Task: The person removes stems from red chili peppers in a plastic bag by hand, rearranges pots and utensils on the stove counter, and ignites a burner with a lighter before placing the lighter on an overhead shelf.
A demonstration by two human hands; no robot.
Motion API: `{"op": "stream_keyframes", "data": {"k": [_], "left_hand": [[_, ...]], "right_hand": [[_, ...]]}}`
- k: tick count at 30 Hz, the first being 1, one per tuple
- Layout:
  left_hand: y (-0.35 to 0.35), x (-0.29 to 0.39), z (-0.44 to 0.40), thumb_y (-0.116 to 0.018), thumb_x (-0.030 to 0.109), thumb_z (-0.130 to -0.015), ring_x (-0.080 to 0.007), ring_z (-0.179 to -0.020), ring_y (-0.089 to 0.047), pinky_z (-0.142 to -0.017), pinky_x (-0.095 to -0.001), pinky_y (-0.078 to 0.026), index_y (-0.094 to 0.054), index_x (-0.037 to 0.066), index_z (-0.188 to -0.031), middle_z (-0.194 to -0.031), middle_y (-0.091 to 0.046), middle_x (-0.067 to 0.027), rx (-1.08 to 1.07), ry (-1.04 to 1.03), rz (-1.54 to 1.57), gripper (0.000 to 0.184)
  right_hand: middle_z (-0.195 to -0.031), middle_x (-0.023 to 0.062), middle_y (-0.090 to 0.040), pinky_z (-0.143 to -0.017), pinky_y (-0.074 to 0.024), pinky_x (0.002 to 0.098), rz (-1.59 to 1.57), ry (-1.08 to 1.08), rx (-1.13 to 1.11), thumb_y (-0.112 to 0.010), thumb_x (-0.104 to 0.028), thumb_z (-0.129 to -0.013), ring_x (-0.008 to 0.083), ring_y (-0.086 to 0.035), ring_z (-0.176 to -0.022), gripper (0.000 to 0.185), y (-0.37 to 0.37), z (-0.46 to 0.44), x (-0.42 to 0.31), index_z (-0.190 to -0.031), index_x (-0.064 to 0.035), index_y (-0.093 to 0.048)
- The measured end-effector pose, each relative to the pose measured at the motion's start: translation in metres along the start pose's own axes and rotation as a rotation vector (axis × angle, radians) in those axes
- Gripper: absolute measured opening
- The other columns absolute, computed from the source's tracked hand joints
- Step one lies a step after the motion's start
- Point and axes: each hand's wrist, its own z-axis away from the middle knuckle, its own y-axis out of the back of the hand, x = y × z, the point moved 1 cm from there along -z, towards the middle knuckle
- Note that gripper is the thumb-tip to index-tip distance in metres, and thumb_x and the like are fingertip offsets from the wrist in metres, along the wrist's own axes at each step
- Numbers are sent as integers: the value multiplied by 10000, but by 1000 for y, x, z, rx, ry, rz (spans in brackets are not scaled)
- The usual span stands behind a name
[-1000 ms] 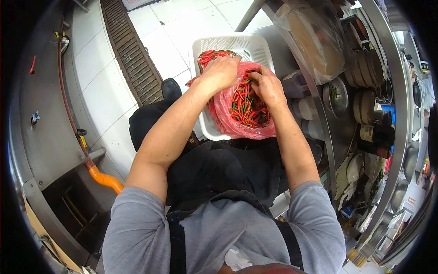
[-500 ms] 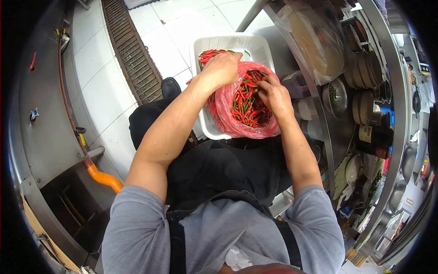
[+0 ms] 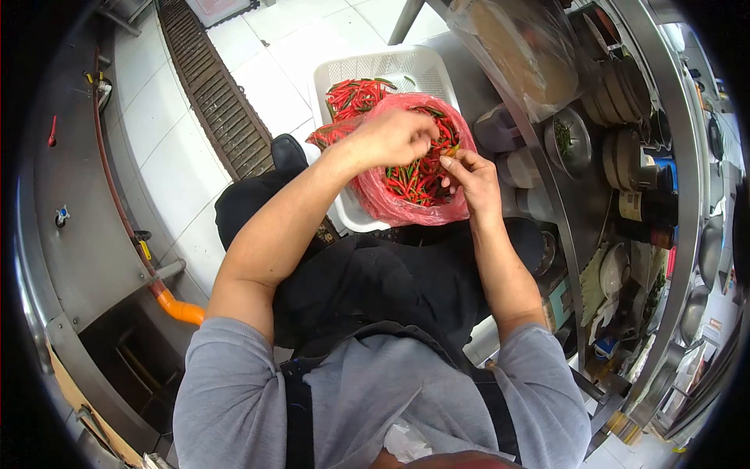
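Observation:
A red plastic bag [image 3: 379,205], its mouth spread wide, sits in a white perforated basket [image 3: 433,74]. Red and green chili peppers [image 3: 414,184] fill the bag. Another pile of chilies [image 3: 353,98] lies in the basket's far left part, outside the bag. My right hand [image 3: 476,180] pinches a chili pepper [image 3: 451,151] between thumb and fingers at the bag's right side. Above the bag's opening, my left hand [image 3: 400,137] has its fingers curled, slightly blurred; whether anything is in them is hidden.
A steel shelf unit [image 3: 551,168] with pans, a bowl [image 3: 574,141] and a bagged item [image 3: 508,62] stands close on the right. A floor drain grate [image 3: 207,94] runs along the white tiles. Steel equipment [image 3: 86,219] with an orange pipe [image 3: 178,307] is at left.
My left hand has moved from the basket's chili pile back over the bag, toward my right hand. My right hand has lifted from among the chilies, now with one pinched. The view has shifted slightly.

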Motion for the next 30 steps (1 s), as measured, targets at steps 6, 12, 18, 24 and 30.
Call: {"op": "stream_keyframes", "data": {"k": [6,12,18,24,30], "left_hand": [[-30,-6,0,-649,136,-868,-198,-819,-682,-730,-331,-535,-609,22,-1072,-899,-697,-117,-106,119,152,237],[-18,-11,-7,-664,82,-856,-166,-810,-653,-727,-309,-519,-621,23,-1018,-868,-681,-84,-87,109,179,178],[-16,-10,-10,-665,48,-852,-126,-832,-613,-753,-287,-501,-629,20,-988,-865,-649,-56,-77,101,189,144],[-17,-15,-9,-676,81,-868,-120,-852,-601,-768,-283,-497,-626,21,-1006,-889,-650,-34,-105,140,350,158],[-15,-8,-7,-662,140,-899,-84,-800,-608,-666,-227,-484,-635,41,-1021,-911,-661,-27,-135,154,621,160]], "right_hand": [[-803,60,-675,-516,-450,207,-246,75,-24,-639,-125,-910,93,-616,-630,198,-4,5,-2,-1023,35,-668],[-845,76,-680,-518,-454,210,-259,102,82,-647,-99,-900,102,-621,-639,211,7,6,-11,-1059,40,-647],[-781,45,-674,-514,-442,210,-28,74,5,-627,-101,-910,85,-610,-615,196,11,6,-7,-1046,38,-655],[-753,33,-667,-489,-429,212,48,65,-21,-602,-115,-927,72,-590,-575,229,3,8,-2,-1069,60,-649],[-730,35,-658,-489,-432,224,119,138,2,-582,-100,-934,72,-570,-543,181,-5,10,-7,-1026,35,-661]]}}
